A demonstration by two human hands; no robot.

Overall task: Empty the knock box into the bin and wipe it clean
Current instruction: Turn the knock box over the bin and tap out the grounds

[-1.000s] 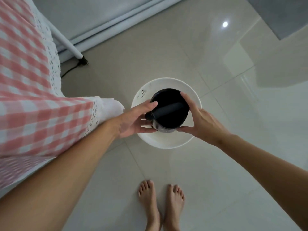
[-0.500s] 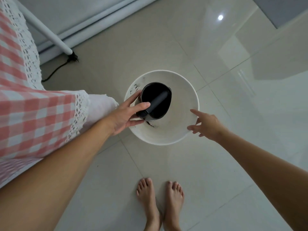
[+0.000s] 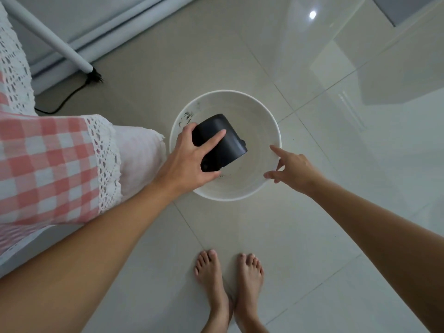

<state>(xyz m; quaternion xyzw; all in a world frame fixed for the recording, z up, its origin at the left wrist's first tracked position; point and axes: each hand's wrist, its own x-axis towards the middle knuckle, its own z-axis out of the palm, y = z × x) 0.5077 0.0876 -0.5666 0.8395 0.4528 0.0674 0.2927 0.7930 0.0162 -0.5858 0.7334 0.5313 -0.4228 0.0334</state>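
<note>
A round white bin (image 3: 254, 104) stands on the tiled floor in front of my bare feet. The black knock box (image 3: 224, 146) is tipped over above the bin's left half, its outer wall facing the camera and its mouth turned down and to the right. My left hand (image 3: 189, 159) grips it from the left, fingers wrapped over its side. My right hand (image 3: 292, 168) holds nothing; its spread fingers rest at the bin's right rim. Dark coffee specks cling to the bin's inner wall at the upper left.
A table with a pink-and-white checked, lace-edged cloth (image 3: 48, 169) hangs close on the left, beside the bin. A white table leg (image 3: 60, 46) and a black cable (image 3: 69, 97) lie at the upper left. Glossy tiles stretch to the right.
My left hand has turned the knock box from mouth-up to tipped over inside the bin. My right hand let go of the box and moved to the bin's right rim.
</note>
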